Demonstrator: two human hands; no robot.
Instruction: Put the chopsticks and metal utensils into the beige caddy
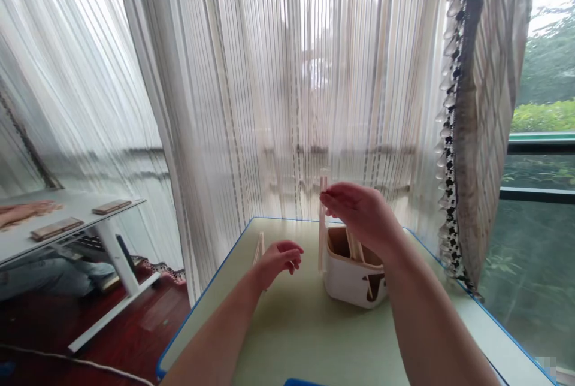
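My right hand (353, 209) pinches a pair of pale, slim chopsticks (322, 236), held upright just left of a white container (348, 284). Brown patches mark the container's front, and its inside is brown. More pale sticks (354, 248) lean inside it, partly hidden by my right hand and forearm. Over the table's left part hovers my left hand (281, 259), its fingers loosely bent and apart with nothing in them. Behind that wrist, other thin pale chopsticks (259, 248) lie on the table, partly covered.
The pale green table (296, 338) has a blue edge. Striped sheer curtains (269, 86) hang behind it. At left, another person's hand (29, 213) rests on a white table (13, 248) with flat wooden pieces (56, 228). A window (539, 224) is at right.
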